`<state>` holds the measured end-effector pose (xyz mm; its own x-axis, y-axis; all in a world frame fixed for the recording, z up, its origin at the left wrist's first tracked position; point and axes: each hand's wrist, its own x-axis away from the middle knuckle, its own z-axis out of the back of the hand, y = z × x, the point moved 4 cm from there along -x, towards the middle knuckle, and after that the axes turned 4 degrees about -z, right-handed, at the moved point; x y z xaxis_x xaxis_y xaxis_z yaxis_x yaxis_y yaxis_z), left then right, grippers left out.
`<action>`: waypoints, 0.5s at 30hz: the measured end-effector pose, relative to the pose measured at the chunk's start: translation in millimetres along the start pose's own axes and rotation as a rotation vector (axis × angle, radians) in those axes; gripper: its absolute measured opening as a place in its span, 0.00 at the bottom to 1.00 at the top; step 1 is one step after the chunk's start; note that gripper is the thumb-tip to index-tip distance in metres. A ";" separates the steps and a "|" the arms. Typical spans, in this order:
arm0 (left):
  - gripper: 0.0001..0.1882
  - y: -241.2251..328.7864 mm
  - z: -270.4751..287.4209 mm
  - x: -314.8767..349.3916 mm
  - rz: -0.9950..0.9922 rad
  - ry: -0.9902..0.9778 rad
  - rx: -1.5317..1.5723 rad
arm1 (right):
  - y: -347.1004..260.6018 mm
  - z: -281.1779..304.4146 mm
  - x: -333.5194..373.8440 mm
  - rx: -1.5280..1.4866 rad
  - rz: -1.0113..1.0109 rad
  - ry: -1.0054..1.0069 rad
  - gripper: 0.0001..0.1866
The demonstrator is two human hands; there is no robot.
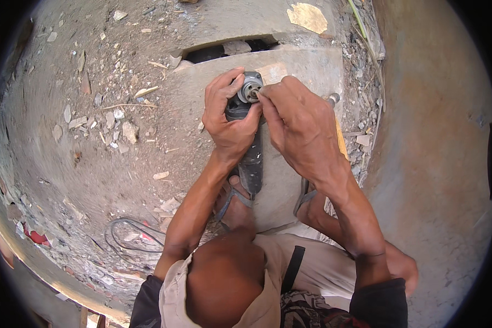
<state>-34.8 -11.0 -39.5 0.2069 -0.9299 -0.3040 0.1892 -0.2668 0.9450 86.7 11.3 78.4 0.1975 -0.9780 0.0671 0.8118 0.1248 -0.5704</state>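
Note:
An angle grinder (251, 164) stands roughly upright in front of me, its dark body pointing back toward my feet and its grey metal gear head (251, 82) at the far end. No disc shows on the head. My left hand (227, 120) is wrapped round the head and neck, thumb on the near side. At the round spindle face, the thumb and fingertips of my right hand (300, 120) are pinched together. Whatever they pinch is small and hidden by the fingers.
Beneath the grinder lies a concrete slab (311, 65), with a dark slot (208, 53) beyond it. Rubble (130, 132) litters the dirt at left. A looped cable (131, 232) lies lower left. My sandalled foot (238, 210) is close to the grinder. A smooth wall-like surface (432, 136) runs along the right.

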 end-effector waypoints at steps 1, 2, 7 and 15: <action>0.29 1.4 -1.2 -0.3 -0.009 0.000 -0.007 | 0.4 -0.9 0.1 -0.004 0.003 0.018 0.06; 0.29 3.1 -2.1 -0.5 -0.018 0.002 -0.010 | -0.9 -0.3 -0.1 0.015 0.004 0.017 0.06; 0.28 11.5 -5.2 -3.4 -0.091 -0.028 -0.071 | -2.4 -3.0 1.3 0.095 0.007 -0.054 0.08; 0.29 16.7 -9.8 -4.9 -0.125 -0.060 -0.070 | -14.1 -20.8 6.8 0.289 -0.038 -0.042 0.09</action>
<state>-23.2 -8.4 -23.5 0.1198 -0.9045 -0.4094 0.2770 -0.3655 0.8886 65.1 -0.5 69.9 0.1816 -0.9758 0.1216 0.9407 0.1363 -0.3108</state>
